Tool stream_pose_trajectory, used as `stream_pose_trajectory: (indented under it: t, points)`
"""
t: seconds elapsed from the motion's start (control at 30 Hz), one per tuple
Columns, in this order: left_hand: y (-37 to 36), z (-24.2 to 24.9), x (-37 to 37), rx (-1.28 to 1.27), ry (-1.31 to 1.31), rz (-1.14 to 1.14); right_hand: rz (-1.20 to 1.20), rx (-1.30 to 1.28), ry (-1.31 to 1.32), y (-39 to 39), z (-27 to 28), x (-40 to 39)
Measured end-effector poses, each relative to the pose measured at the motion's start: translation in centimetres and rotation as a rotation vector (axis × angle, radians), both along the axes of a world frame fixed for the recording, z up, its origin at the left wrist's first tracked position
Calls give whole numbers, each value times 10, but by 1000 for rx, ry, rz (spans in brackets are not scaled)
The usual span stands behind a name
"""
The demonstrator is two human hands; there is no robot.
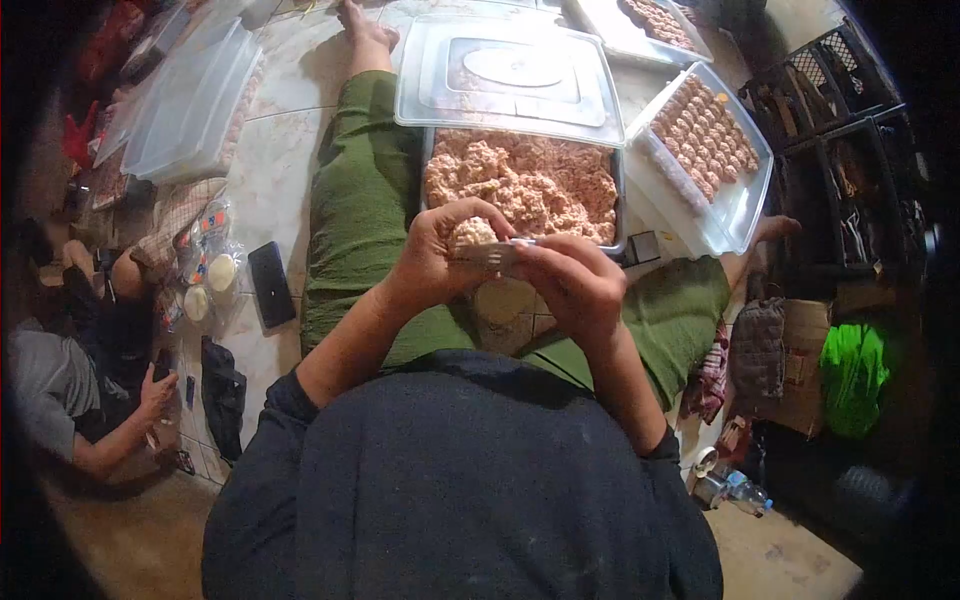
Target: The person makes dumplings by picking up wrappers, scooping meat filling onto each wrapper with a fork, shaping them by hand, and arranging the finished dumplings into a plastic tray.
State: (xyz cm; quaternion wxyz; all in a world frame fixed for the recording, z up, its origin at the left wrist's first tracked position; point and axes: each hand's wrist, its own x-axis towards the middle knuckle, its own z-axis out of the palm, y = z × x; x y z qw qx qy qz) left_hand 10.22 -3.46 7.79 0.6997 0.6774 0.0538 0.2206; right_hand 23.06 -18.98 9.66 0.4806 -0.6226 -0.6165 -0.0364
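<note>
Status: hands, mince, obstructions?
Left hand cupping round pale-pink mince ball. Right hand holding silver metal fork. Translucent rectangular plastic lid beyond both hands, apparently not blocking.

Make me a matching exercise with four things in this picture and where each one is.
1. Fork
2. Single ball
3. Rows of balls
4. Loose mixture

A. In the central container
B. In the right hand
C. In the translucent tray at the right
D. In the left hand

Pairs: 1-B, 2-D, 3-C, 4-A
</note>
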Motion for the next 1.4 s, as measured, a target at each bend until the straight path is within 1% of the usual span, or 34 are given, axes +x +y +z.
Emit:
stream_pose_trajectory:
  t: [0.07, 0.17, 0.27, 0.37, 0.4, 0.47, 0.5, 0.53, 0.57, 0.63, 0.67, 0.7, 0.73, 0.77, 0.83, 0.87, 0.93, 0.97, 1.0, 1.1, 1.13, 1.23, 1.37, 1.4]
  points:
    - [0, 1, -3, -67, 32, -22, -8, -28, 20, 2, 2, 2]
    - [4, -4, -3, 38, 17, 9, 6, -52, 121, 0, 10, 6]
    - [3, -8, -1, 305, 23, 134, -17, -87, 206, -1, 14, 5]
    - [-4, -9, 6, 81, -103, 136, -26, -153, 210, -4, 13, 3]
    - [-4, -4, 5, 87, -65, 139, -19, -178, 203, -4, 12, 2]
    - [-5, 10, 0, 99, 12, 149, -82, -56, 291, -4, 5, 11]
    - [-2, 4, 2, 214, -46, 163, -115, 3, 336, -6, -1, 17]
    - [2, -9, 6, 329, -105, 175, -203, -48, 362, -8, -6, 25]
    - [6, -19, 9, 443, -165, 185, -240, -138, 372, -10, -8, 31]
    - [6, -16, 11, 353, -155, 129, -314, -315, 388, -7, -5, 42]
    - [1, -14, 10, 180, -92, 96, -319, -340, 437, -4, -9, 49]
    - [-3, -10, 10, 7, -26, 63, -314, -375, 422, -3, -8, 52]
    - [-2, -11, 10, -35, -4, 29, -309, -411, 407, -1, -6, 54]
    - [-5, -10, 12, -120, -15, 59, -301, -445, 391, 0, -5, 56]
    - [-14, -8, 17, -288, -34, 119, -206, -342, 592, 3, -5, 48]
    - [-13, -9, 16, -164, -63, 138, -160, -290, 692, 2, -6, 41]
    - [-9, -15, 17, 89, -132, 174, -78, -249, 774, -1, -8, 26]
    - [-6, -19, 18, 122, -135, 187, -36, -230, 815, -2, -11, 17]
    - [-3, -22, 19, 154, -135, 201, -19, -191, 781, 0, -16, 7]
    - [-4, -27, 18, 148, -103, 220, -61, -321, 586, -3, -10, -6]
    - [-4, -26, 18, 129, -89, 222, -53, -240, 532, 0, -14, -5]
    - [-2, -13, 16, 131, -29, 183, -106, -120, 416, 0, -2, -1]
    - [-1, -12, 13, 92, -12, 142, -24, -96, 36, 3, -5, 8]
    - [-2, -12, 12, 97, -10, 135, -31, -105, 55, 3, -4, 7]
